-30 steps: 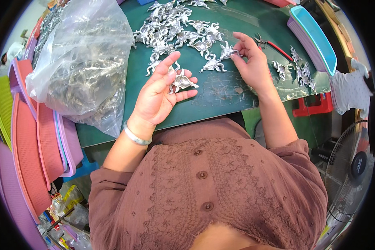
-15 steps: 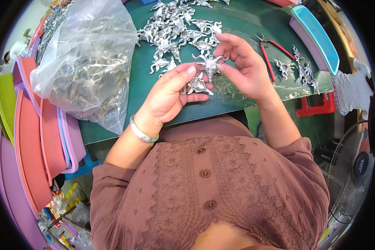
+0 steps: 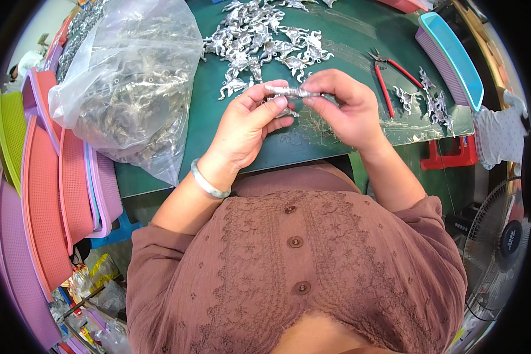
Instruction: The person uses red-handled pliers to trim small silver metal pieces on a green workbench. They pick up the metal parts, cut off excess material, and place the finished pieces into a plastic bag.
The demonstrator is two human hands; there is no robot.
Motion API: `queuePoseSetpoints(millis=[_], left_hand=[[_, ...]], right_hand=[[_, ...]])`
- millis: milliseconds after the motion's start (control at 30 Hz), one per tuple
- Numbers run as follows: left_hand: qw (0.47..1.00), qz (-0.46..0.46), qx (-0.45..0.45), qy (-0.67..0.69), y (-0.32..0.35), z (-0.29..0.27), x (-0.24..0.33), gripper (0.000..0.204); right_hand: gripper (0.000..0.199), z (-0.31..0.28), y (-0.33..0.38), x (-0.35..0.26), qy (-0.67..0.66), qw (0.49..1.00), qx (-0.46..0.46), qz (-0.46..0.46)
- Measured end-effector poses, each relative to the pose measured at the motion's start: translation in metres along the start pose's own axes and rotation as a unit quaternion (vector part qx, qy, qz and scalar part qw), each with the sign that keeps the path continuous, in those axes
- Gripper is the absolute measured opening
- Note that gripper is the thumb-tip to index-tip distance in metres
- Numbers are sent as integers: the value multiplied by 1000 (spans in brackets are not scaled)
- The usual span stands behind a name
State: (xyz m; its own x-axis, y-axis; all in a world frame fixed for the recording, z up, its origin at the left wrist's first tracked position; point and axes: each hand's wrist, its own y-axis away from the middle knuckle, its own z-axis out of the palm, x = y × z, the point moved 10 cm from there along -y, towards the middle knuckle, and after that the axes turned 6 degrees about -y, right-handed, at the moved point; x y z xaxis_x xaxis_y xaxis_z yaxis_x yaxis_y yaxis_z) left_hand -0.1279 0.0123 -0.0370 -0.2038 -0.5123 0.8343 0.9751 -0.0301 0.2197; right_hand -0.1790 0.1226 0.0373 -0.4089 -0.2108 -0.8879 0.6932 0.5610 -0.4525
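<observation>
A silver horned animal-head casting point(image 3: 292, 91) is held edge-on between both hands over the near part of the green table. My left hand point(image 3: 242, 127) is closed, pinching one end with thumb and forefinger. A second horned casting point(image 3: 288, 112) rests in its lower fingers, partly hidden by the thumb. From the other side, my right hand point(image 3: 351, 109) grips the upper casting between thumb and curled fingers. Just beyond the hands lies a pile of similar castings point(image 3: 248, 38). Red-handled pliers point(image 3: 384, 91) lie spread apart to the right, beside several more castings point(image 3: 436, 107).
A large clear plastic bag point(image 3: 124, 112) full of castings covers the table's left side. Stacked pink and purple baskets point(image 3: 44, 206) crowd the far left. A blue-and-purple basket point(image 3: 454, 59) stands at the right edge. A fan point(image 3: 495, 242) and a red stool point(image 3: 451, 154) are lower right.
The upper casting has turned from face-up to edge-on, and my right fingers have closed down on it. My left hand has shifted slightly right and up. The pliers stay put on the table.
</observation>
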Motion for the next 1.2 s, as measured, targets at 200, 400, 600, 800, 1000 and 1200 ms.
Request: queuePoseSetpoints(millis=[200,400,600,800,1000,1200], left_hand=[[991,16,-85,99,7,20,7,36],[994,18,-58,94,6,14,6,34],[994,24,-55,87,5,7,7,35],[990,5,-42,131,6,-5,5,26],[987,8,-42,153,8,-16,3,39],[999,-10,7,52,10,-22,-2,39]], right_hand=[[21,22,12,-49,280,922,-7,-267],[23,18,13,-42,258,935,-7,-244],[23,-17,6,-2,321,944,47,-53],[37,-19,12,28,450,892,-29,29],[30,-15,9,33,444,893,-51,44],[26,-30,10,42,312,944,1,105]])
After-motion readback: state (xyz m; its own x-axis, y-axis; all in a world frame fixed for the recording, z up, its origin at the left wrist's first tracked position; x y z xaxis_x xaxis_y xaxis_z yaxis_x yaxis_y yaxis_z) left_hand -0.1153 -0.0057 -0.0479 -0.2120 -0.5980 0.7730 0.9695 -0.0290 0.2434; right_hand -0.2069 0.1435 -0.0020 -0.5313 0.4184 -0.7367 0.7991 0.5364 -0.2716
